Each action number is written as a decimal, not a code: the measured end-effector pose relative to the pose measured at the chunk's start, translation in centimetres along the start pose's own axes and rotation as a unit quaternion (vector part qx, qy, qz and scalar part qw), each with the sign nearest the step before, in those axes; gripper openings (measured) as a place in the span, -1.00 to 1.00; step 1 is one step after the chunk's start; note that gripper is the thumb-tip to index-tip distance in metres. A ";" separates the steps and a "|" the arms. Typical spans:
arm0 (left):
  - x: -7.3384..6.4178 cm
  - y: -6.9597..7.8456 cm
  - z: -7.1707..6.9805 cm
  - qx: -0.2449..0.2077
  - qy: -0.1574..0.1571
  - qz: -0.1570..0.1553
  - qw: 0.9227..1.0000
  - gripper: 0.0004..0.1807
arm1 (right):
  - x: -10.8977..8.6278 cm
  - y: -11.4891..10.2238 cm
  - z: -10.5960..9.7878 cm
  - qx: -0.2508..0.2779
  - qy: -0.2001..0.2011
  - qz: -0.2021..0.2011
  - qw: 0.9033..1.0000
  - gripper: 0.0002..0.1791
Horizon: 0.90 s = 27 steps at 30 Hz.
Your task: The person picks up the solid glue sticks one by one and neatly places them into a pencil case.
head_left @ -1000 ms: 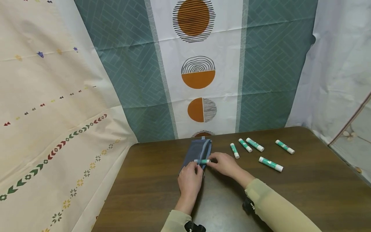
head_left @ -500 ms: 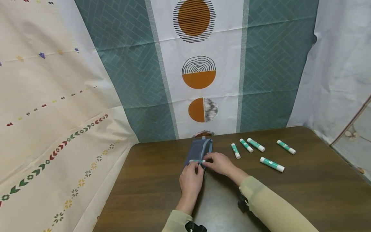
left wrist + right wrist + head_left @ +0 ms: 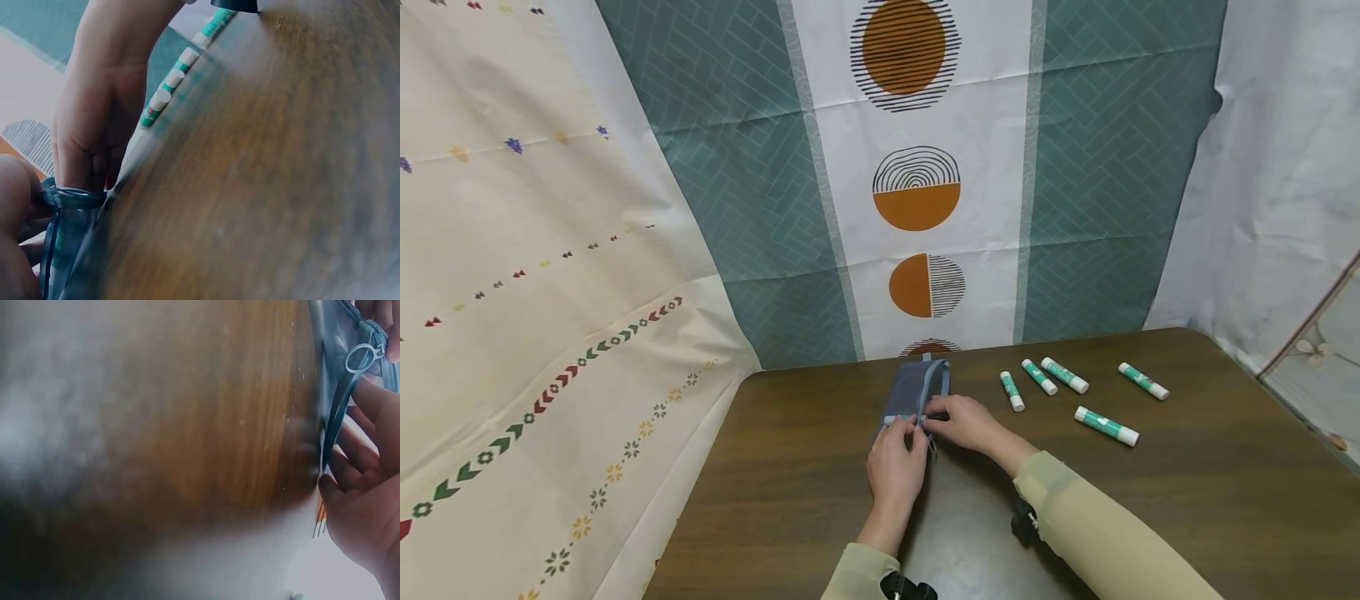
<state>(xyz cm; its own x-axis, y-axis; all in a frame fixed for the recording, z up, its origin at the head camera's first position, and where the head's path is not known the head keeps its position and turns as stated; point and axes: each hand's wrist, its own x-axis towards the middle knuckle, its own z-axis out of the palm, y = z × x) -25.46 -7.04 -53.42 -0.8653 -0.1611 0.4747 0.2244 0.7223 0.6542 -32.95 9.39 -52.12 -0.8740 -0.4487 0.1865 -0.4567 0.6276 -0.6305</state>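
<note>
A blue-grey see-through zip pouch (image 3: 910, 387) lies on the table, its zipped edge and open mouth to the right. My left hand (image 3: 897, 467) grips the pouch's near part between thumb and fingers. A green-and-white glue stick (image 3: 891, 419) lies crosswise inside, mostly covered by my fingers. At the mouth, my right hand (image 3: 966, 423) holds the stick's right end with its fingertips. In the left wrist view, the right fingers reach into the pouch (image 3: 72, 234), and green shows through its side. The zip's ring pull (image 3: 360, 358) hangs beside my right thumb in the right wrist view.
Several more glue sticks lie loose to the right, one (image 3: 1107, 426) nearest me and one (image 3: 1142, 381) farther right. The brown wooden table (image 3: 790, 483) ends at patterned cloth hangings (image 3: 760, 183) behind and at both sides.
The glue stick has slid left into the pouch, from lying across its mouth. My right hand has moved left with it; my left hand has stayed at the pouch.
</note>
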 end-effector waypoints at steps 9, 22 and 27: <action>0.1 -0.3 0.2 -0.022 0.003 0.002 1.000 -0.91 | 0.3 0.5 0.2 -0.009 -0.013 -0.019 1.000 -0.68; -0.2 -0.9 0.3 -0.035 -0.005 -0.010 0.999 -0.89 | -0.8 0.0 -0.3 -0.030 -0.014 0.005 0.999 -0.61; 0.0 -0.9 0.3 -0.037 -0.008 -0.021 0.999 -0.90 | -1.7 0.2 -1.4 -0.041 0.001 0.009 0.999 -0.56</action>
<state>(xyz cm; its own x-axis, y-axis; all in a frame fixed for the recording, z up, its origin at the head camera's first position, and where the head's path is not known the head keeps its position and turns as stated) -25.85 -7.48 -54.17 -0.8813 -0.1793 0.4372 0.2199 0.6632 0.7154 -31.78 11.12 -51.53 -0.8819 -0.4367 0.1773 -0.4538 0.6850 -0.5700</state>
